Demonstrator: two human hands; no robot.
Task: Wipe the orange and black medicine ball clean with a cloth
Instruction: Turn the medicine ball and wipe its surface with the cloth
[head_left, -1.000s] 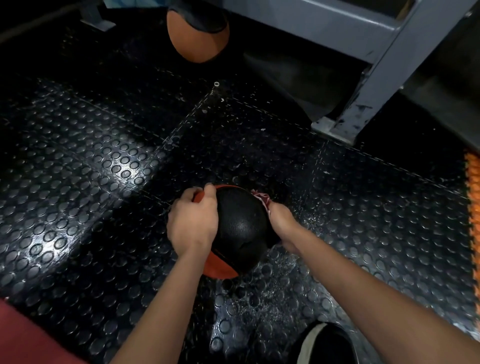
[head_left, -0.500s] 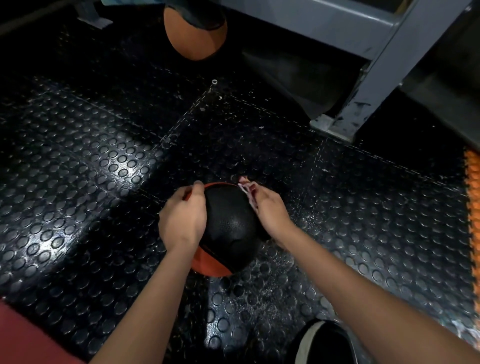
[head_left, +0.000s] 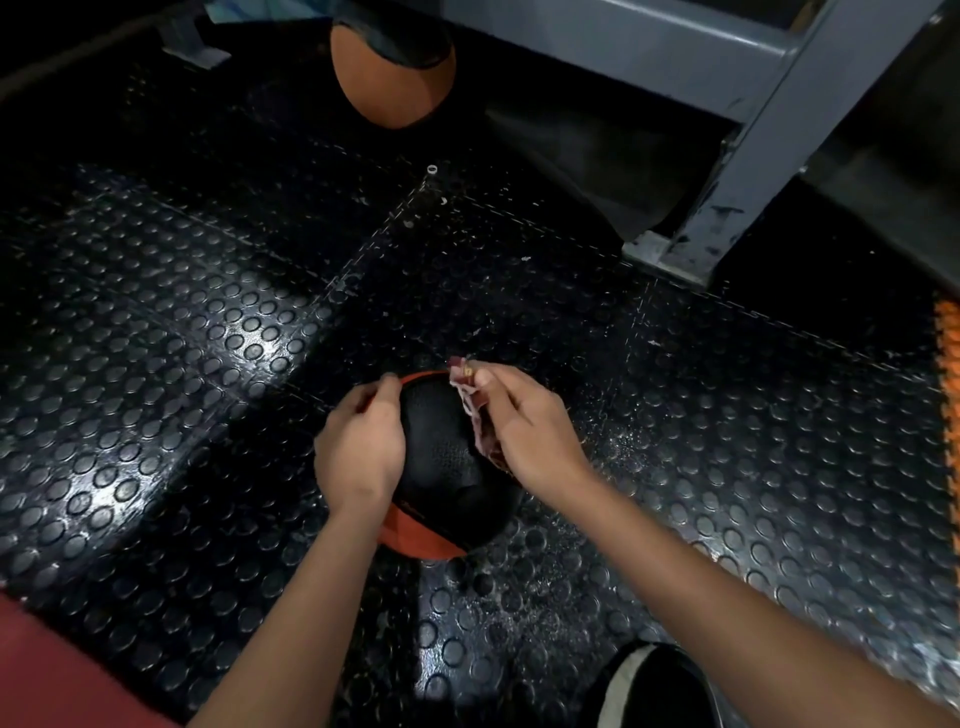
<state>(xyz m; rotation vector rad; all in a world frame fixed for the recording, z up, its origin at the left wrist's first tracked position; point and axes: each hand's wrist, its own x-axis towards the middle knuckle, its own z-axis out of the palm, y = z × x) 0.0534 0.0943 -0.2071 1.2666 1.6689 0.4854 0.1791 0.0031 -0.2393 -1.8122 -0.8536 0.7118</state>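
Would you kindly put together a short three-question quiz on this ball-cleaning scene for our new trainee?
1. True or false: the left hand steadies the medicine ball.
2. Which hand presses the cloth on the ball?
3. The second ball lies: A) beside the shoe, B) far across the studded floor, C) on the frame.

Key: 1 true; 2 the right hand; 3 B.

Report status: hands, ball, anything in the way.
Left hand steadies ball on floor. Right hand presses cloth to its upper right side. Nothing in the way.
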